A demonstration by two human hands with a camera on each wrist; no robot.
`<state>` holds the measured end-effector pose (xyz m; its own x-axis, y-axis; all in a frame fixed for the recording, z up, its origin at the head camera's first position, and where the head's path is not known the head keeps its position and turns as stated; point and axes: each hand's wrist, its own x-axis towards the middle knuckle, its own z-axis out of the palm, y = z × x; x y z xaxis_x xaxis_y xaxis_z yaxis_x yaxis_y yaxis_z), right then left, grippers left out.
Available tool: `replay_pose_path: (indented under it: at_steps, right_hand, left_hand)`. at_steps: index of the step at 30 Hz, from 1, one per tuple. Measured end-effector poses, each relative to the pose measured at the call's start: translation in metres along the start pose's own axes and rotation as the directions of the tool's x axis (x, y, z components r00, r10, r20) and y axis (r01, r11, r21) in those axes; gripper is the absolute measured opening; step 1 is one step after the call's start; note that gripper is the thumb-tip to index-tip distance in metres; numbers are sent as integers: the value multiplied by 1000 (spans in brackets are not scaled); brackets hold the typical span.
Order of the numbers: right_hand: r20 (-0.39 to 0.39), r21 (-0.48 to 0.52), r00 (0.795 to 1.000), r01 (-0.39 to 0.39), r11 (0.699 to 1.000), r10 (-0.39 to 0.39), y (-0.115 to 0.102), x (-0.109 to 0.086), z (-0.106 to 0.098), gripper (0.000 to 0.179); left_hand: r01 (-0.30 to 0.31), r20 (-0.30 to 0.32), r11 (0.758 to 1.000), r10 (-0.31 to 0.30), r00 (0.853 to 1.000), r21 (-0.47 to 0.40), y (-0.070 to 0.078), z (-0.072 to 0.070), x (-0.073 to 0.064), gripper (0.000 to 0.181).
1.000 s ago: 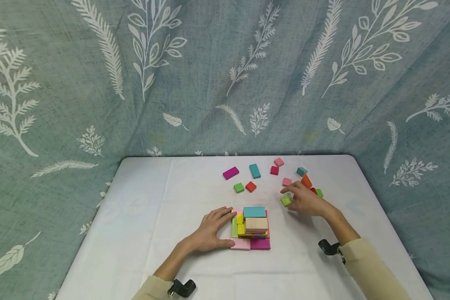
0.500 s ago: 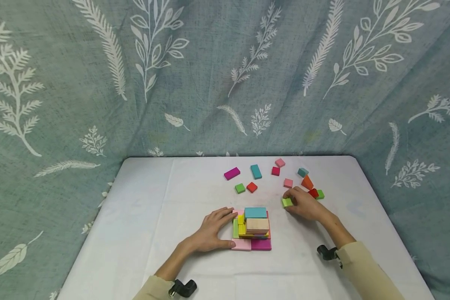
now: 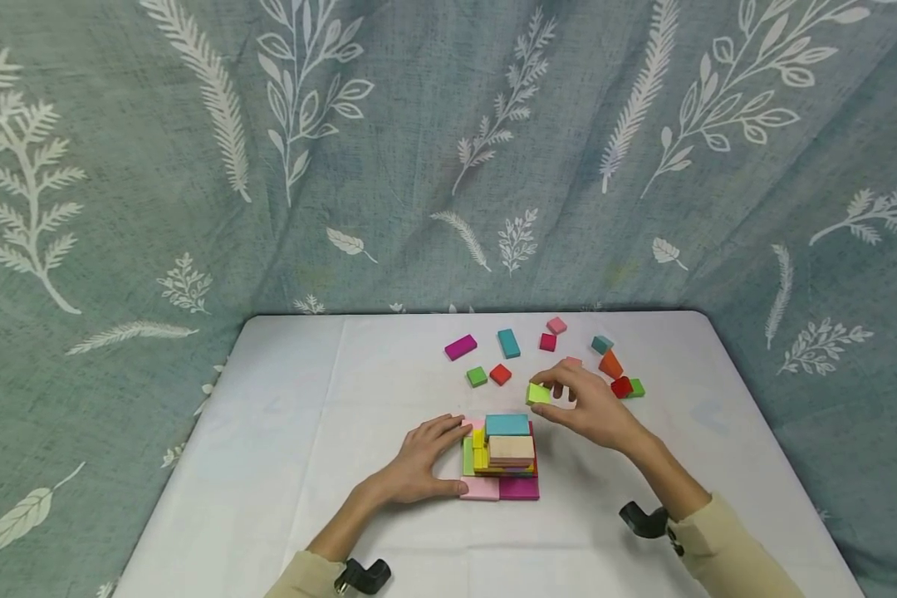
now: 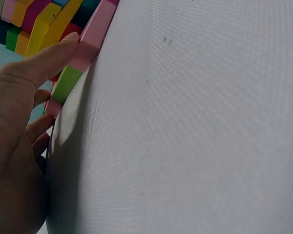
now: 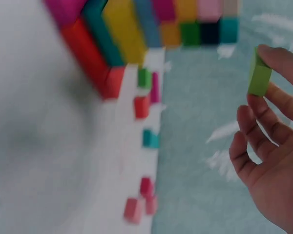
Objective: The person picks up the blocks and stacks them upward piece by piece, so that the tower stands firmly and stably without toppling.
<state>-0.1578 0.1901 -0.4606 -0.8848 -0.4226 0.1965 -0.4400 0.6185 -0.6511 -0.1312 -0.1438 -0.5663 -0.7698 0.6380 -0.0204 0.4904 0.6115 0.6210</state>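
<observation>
Leaf-patterned cloth (image 3: 419, 158) hangs behind a white-covered desk (image 3: 359, 382). Off the desk's surface, just beyond the far right corner of a colourful block stack (image 3: 512, 449), is a lime block (image 3: 537, 394), pinched between the thumb and fingers of the right hand (image 3: 589, 404), that grip closed to the block's width. The left hand (image 3: 419, 463) has its grip spread wide, thumb and fingertips touching the stack's left side. Farther back lie a green block (image 3: 477, 376), red block (image 3: 501, 374), magenta block (image 3: 461, 347) and teal block (image 3: 508, 343); an orange block (image 3: 610, 365) lies beyond the right hand.
</observation>
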Motion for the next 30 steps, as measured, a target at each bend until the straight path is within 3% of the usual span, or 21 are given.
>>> replay_pose_path:
  at_steps: [7, 15, 30]
  right_hand:
    - [87, 31, 994, 68, 997, -70, -29, -5, 3, 37]
    - [157, 32, 987, 33, 999, -38, -25, -6, 13, 37]
    - [156, 21, 986, 50, 999, -52, -23, -6, 14, 41]
  left_hand:
    - [-7, -2, 1000, 7, 1000, -7, 4, -3, -1, 91]
    - [13, 9, 1000, -13, 1000, 8, 4, -3, -1, 92]
    - [15, 7, 1000, -15, 1000, 13, 3, -3, -1, 92]
